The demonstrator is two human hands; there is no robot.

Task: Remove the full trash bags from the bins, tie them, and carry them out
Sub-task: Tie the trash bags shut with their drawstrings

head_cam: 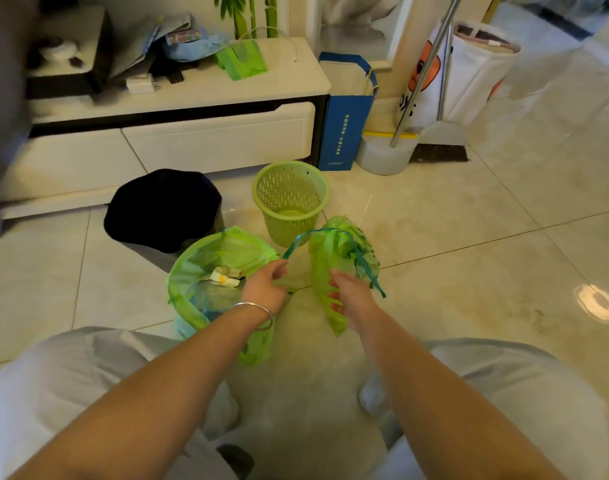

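Two hands work on the floor: the right hand has its grip around a green bag, while the left hand pinches its blue drawstring.

The blue paper bag standing on the floor next to the white cabinet has writing on its narrow side. The writing is light in colour and runs from top to bottom in one line. It looks like Chinese signs, but they are too small and blurry to read. There is one more tiny line near the bottom of that side, and it is too small to read as well.

The white bag behind the broom has an orange picture on it, and below that some big dark marks that may be letters. A metal pole hides part of them, so they cannot be read.
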